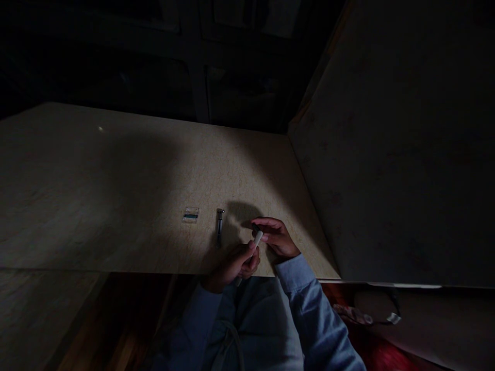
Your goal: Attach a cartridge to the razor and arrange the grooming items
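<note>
My left hand [240, 264] is closed around a slim white rod [258, 238], which slants up to the right, its lower end showing beneath the fist. My right hand [279, 238] is at the rod's upper end, thumb and fingers pinching a small dark piece [255, 226]. In this dim light I cannot make out what kind of thing that piece is, or whether it is joined to the rod. Left of my hands, a thin dark tool [219, 228] with a shiny, wider top end lies on the table. Beside it rests a small clear case [191, 215] with a dark bluish strip across it.
The pale, marbled tabletop [147, 175] extends far to the left, with shadows across it. A grey wall or panel [402, 154] rises along its right side. Behind stands a dark framed cabinet or window [197, 67]. A dark cord-like item [392, 315] is below the edge at right.
</note>
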`<state>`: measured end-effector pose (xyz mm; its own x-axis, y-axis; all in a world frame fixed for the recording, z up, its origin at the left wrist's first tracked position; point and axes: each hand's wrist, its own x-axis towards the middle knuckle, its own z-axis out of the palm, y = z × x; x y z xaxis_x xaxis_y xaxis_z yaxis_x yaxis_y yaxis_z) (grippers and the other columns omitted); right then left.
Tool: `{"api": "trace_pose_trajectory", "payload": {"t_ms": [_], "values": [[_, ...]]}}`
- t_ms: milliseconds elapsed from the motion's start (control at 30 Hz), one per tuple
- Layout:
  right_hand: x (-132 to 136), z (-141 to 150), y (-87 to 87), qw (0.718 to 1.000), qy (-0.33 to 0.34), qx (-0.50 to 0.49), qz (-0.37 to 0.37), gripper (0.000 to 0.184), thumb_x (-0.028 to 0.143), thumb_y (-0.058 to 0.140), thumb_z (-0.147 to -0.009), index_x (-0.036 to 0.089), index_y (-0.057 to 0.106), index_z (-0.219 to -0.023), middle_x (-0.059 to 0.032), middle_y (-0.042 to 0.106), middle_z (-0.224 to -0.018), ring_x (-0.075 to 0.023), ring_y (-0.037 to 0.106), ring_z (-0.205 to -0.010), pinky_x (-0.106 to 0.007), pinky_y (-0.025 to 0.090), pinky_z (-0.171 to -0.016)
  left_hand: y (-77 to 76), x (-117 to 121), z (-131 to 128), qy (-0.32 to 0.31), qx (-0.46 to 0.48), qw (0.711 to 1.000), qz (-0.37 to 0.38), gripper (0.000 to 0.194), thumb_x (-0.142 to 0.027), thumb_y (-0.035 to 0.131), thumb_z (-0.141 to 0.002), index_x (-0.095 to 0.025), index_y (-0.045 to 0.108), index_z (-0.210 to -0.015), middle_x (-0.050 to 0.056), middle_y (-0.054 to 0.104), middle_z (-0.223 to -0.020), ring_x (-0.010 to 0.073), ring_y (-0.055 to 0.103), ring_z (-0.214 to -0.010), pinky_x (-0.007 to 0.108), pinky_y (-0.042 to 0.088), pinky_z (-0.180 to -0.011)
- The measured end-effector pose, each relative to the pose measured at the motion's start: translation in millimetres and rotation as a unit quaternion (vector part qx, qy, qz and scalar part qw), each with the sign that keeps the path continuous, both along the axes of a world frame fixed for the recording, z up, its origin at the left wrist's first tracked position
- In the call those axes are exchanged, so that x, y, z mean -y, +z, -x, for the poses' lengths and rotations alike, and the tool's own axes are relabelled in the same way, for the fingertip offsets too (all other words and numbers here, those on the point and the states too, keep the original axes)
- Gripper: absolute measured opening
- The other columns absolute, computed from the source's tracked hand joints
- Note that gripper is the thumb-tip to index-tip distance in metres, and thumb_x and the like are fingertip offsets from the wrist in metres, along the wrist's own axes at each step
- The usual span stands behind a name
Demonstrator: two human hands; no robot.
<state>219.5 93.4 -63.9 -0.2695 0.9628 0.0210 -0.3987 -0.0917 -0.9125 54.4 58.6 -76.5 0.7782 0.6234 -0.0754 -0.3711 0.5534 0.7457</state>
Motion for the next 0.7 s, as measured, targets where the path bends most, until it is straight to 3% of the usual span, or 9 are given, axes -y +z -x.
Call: {"api": "trace_pose_trajectory", "payload": {"t_ms": [133,300,600,700], "values": [[0.2,0.7,1.6,1.000,-0.003,-0.015,-0.005,0.042,0.034,0.094,-0.057,0.028,0.083,-0.097,-0.0032,0.081,-0.094,-0.0206,0.073,-0.084,-0.031,0.055,-0.080,-5.2,-0.2,-1.8,0.019,0.032,0.999,0.014,0.059,-0.072,0.057,-0.087,-0.019,0.047,-0.061,-0.011,0.024,-0.041,0.0036,0.013,-0.033,0.019,0.011,-0.034],[0.4,0.7,2.0,1.000,0.022,-0.022,-0.001,0.043,0.034,0.093,-0.059,0.026,0.083,-0.100,-0.0008,0.080,-0.084,-0.0152,0.069,-0.071,-0.026,0.054,-0.072,-9.6,-0.9,-4.2,0.066,0.062,0.995,0.036,0.058,-0.069,0.054,-0.090,-0.019,0.045,-0.063,-0.012,0.024,-0.042,0.0033,0.010,-0.032,0.017,0.012,-0.032],[0.1,-2.8,-3.9,1.000,0.019,-0.006,-0.008,0.043,0.033,0.094,-0.059,0.028,0.083,-0.101,-0.0041,0.082,-0.100,-0.0204,0.074,-0.088,-0.031,0.055,-0.085,-6.9,-1.9,-2.3,0.028,0.037,0.999,0.022,0.059,-0.072,0.058,-0.086,-0.019,0.047,-0.060,-0.011,0.025,-0.041,0.0034,0.014,-0.032,0.018,0.013,-0.032],[0.4,-3.4,-5.1,1.000,0.021,0.003,-0.008,0.043,0.035,0.093,-0.060,0.027,0.082,-0.101,-0.0047,0.082,-0.098,-0.0216,0.074,-0.086,-0.034,0.056,-0.084,-1.9,-0.8,-0.1,0.012,0.018,1.000,0.011,0.060,-0.073,0.058,-0.085,-0.019,0.048,-0.060,-0.011,0.025,-0.042,0.0034,0.014,-0.033,0.019,0.011,-0.033]]}}
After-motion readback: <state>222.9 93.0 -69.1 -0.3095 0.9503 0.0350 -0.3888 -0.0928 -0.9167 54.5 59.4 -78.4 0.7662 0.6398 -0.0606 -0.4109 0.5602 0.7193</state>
